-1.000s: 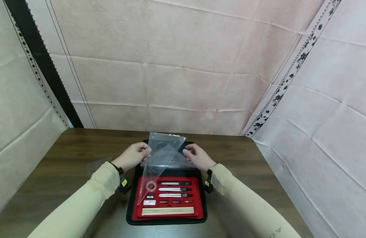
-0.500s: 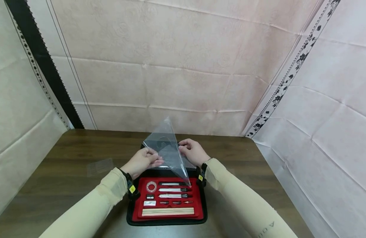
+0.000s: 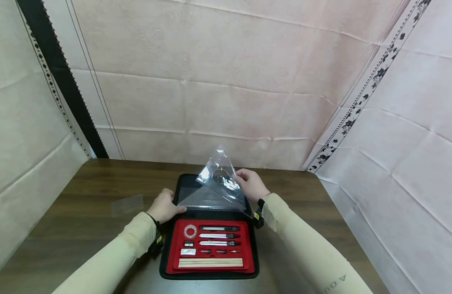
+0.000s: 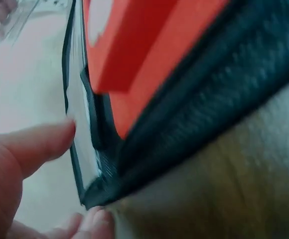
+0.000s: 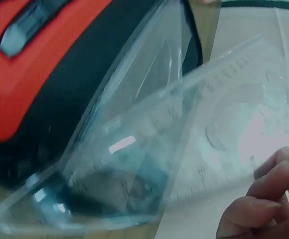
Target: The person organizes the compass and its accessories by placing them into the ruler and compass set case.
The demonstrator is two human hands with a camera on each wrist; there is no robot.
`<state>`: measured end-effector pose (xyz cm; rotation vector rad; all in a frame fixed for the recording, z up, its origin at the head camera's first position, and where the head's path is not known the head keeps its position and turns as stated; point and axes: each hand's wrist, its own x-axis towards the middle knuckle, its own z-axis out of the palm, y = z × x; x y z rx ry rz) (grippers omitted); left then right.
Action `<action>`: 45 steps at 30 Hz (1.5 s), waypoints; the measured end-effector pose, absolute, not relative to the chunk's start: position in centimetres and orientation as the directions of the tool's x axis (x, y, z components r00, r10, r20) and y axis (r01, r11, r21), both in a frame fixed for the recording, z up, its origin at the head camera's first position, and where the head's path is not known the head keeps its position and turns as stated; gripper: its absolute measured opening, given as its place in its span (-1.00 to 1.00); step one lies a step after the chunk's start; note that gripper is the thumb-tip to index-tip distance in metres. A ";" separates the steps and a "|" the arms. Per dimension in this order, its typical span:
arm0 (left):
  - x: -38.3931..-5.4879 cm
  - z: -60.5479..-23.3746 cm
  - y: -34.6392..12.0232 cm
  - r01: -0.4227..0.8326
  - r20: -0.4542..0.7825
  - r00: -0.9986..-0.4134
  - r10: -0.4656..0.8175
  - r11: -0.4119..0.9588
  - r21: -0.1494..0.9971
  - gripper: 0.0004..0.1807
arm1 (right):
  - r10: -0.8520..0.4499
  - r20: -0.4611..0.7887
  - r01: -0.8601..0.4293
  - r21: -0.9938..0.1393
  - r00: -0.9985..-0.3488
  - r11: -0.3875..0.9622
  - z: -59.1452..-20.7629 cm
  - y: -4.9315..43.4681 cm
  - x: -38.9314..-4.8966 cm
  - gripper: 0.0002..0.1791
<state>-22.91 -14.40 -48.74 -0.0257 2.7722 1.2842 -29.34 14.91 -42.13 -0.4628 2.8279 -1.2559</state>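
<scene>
A clear plastic set square point(image 3: 224, 175) is tilted up above the open lid of a black zip case point(image 3: 209, 276). My right hand point(image 3: 251, 184) pinches it by its right edge; printed scale marks and a round cut-out show in the right wrist view. Another clear triangular piece point(image 5: 157, 69) lies behind it, over the case. My left hand point(image 3: 164, 207) is at the case's left edge near the fold, thumb stretched toward the lid. In the left wrist view the left thumb point(image 4: 40, 144) and fingertips are apart, close to the case's corner.
The case's red tray point(image 3: 174, 267) holds a round white ring point(image 3: 190, 231), several dark-ended tools point(image 3: 218, 236), a white eraser-like block point(image 3: 188, 252) and pale wooden sticks point(image 3: 210, 262). A thin clear sheet point(image 3: 127, 205) lies on the wooden table left. Cloth walls enclose the table.
The set square has turned and moved right, now in my right hand alone. My left hand has let go and moved down-left to the case's edge.
</scene>
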 end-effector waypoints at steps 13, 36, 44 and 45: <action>-23.8 -49.5 -15.2 -0.166 -0.224 -0.974 0.036 0.557 0.814 -0.49 | -0.181 0.163 -0.242 -0.744 -0.970 0.624 -40.6 18.4 -31.6 -0.79; -23.4 -51.2 -16.0 -0.007 -0.098 -0.990 0.102 0.657 0.754 -0.49 | -0.259 0.202 -0.287 -0.890 -0.944 0.353 -35.6 14.2 -35.0 -0.78; -23.6 -51.3 -16.2 -0.002 -0.088 -0.992 0.092 0.675 0.738 -0.45 | -0.343 0.159 -0.324 -0.802 -0.926 0.501 -37.9 14.4 -35.4 -0.78; -23.7 -51.4 -16.2 -0.004 -0.089 -0.992 0.091 0.677 0.736 -0.45 | -0.353 0.155 -0.329 -0.793 -0.923 0.513 -38.1 14.3 -35.3 -0.79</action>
